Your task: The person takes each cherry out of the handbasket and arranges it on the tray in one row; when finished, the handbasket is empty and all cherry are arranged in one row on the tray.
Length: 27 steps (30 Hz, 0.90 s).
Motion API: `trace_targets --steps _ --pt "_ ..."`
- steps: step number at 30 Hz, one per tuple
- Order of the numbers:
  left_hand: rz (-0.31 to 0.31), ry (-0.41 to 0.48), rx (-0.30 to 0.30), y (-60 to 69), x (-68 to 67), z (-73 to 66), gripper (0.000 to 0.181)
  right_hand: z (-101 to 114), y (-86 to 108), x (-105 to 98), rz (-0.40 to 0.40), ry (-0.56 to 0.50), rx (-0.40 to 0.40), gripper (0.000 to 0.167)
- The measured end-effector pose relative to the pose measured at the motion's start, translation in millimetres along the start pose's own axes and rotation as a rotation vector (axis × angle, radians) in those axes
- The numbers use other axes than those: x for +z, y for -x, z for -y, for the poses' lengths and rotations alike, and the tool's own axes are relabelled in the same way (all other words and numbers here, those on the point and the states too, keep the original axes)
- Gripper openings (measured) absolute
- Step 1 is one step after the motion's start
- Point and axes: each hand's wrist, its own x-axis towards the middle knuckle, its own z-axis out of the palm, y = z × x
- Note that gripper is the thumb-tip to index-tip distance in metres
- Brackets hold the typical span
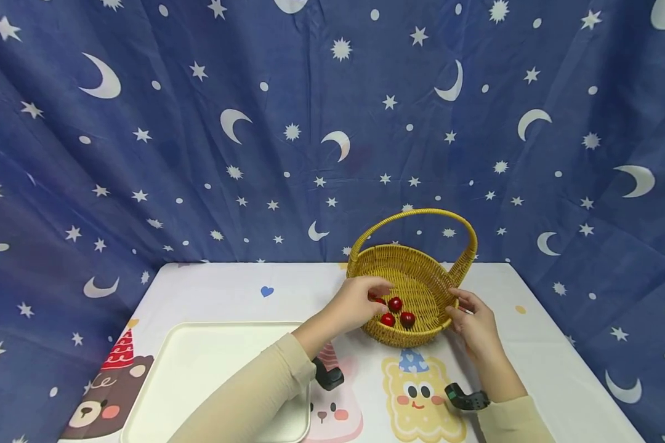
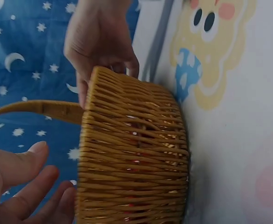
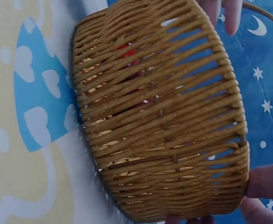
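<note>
A yellow-brown wicker basket (image 1: 404, 338) with a tall arched handle (image 1: 415, 211) stands at the back right of the table. Several glossy dark red, cherry-like fruits (image 1: 395, 304) lie inside, toward its near left. My left hand (image 1: 359, 301) hovers over the basket's left rim beside the fruits, partly covering them. In the left wrist view its thumb and fingers (image 2: 22, 205) are loosely bent and apart, with nothing visible between them. My right hand (image 1: 476, 326) grips the basket's right rim; in the right wrist view, fingertips (image 3: 264, 182) press against the weave.
A white rectangular tray (image 1: 199, 357) lies at the left, partly beneath my left forearm. The white tablecloth (image 1: 537, 344) carries cartoon prints. Behind the table hangs a blue curtain (image 1: 288, 184) with moons and stars, close to the basket handle.
</note>
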Motion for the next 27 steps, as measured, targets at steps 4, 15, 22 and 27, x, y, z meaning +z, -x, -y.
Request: trace_targets --steps 4,15,22,27 --pt "0.067 -0.054 -0.022 -14.6 10.3 3.1 0.047 -3 -2.3 -3 0.057 -0.033 0.040 0.054" --pt "0.263 -0.298 -0.020 -46.4 39.3 7.8 0.042 -7 -1.8 2 0.060 -0.056 0.067 0.053" --pt "0.287 -0.450 -0.046 -56.6 53.4 6.0 0.043 -6 -1.7 -1 0.035 -0.087 0.057 0.048" --pt "0.299 -0.539 -0.032 -60.1 57.9 3.7 0.032 -6 -2.9 -1 0.029 -0.081 0.071 0.048"
